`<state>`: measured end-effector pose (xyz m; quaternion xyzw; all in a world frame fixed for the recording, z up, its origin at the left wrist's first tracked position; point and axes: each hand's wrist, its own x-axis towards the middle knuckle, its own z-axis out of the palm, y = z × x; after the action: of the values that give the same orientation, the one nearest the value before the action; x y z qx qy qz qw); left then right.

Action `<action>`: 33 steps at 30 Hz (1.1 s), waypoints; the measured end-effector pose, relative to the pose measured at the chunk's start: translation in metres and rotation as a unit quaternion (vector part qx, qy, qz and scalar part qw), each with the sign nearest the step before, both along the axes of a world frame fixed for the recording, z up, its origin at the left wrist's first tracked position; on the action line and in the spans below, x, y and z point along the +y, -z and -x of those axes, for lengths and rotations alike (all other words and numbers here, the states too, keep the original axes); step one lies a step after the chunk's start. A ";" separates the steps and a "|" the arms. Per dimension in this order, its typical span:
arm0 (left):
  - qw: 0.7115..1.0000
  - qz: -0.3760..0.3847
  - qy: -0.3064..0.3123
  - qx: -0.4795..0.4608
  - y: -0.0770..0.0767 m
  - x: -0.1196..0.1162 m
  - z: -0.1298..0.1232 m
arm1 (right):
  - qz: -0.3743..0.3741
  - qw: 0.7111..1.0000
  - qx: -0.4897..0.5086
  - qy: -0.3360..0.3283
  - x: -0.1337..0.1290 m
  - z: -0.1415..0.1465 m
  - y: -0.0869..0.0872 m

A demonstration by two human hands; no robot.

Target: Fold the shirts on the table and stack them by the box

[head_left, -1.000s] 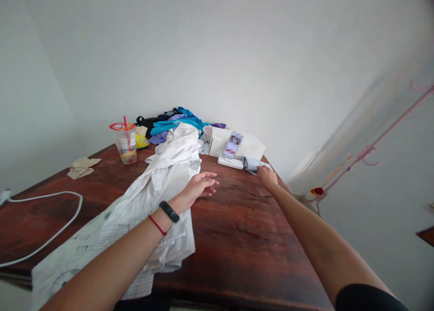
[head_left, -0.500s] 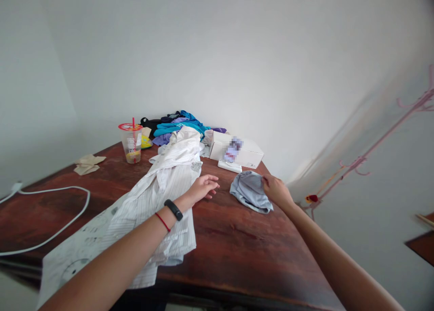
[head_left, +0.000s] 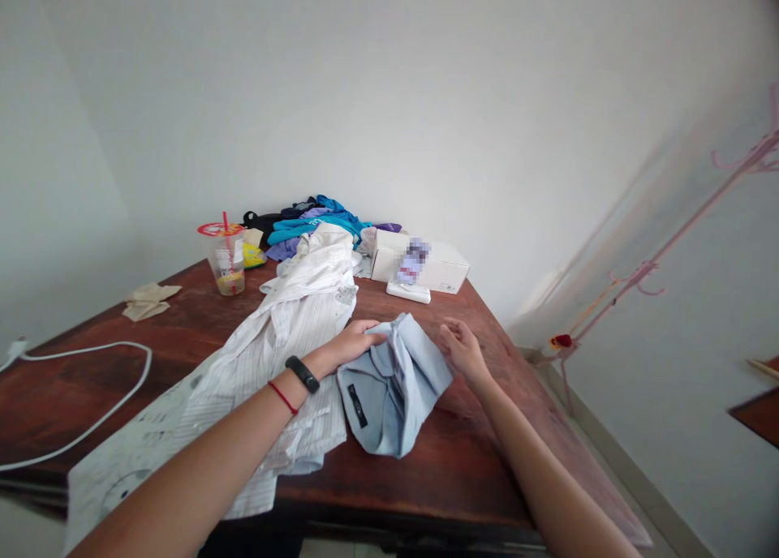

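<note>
A soft, crumpled light grey-blue cloth hat (head_left: 395,388) with a small black label is in front of me, tilted over the table. My left hand (head_left: 356,343) grips its upper left edge, thumb over the fabric. Just off the hat's right side is my right hand (head_left: 463,351), its fingers loosely curled and apart with nothing visible in them. A white striped shirt (head_left: 292,323) lies lengthwise under and beside my left forearm.
On the brown wooden table (head_left: 450,469) stand a plastic cup (head_left: 226,262) with a red straw and a white box (head_left: 447,266). Behind the shirt is a pile of blue and purple clothes (head_left: 322,225). A white cable (head_left: 131,404) curls at left. A pink rack (head_left: 645,274) leans at right.
The hat has come left and nearer to me, and its label now shows. My left hand has taken hold of it; my right hand has let go and moved slightly left.
</note>
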<state>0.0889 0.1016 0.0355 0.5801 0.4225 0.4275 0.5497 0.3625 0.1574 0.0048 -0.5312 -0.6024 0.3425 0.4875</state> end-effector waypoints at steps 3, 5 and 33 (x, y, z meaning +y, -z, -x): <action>0.996 -0.042 -0.047 0.055 0.005 0.006 0.001 | -0.094 0.994 -0.034 -0.034 -0.005 0.001 0.004; 0.994 -0.056 -0.070 0.061 0.003 0.007 0.001 | -0.128 0.989 -0.042 -0.058 -0.012 0.003 0.001; 0.904 -0.328 0.004 0.274 -0.011 -0.011 -0.018 | 0.022 0.937 0.052 -0.345 -0.054 0.019 -0.034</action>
<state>0.1070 0.0903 0.0469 0.8232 0.3904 0.3642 0.1928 0.3435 0.1031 0.0388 -0.2830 -0.7148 0.5300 0.3578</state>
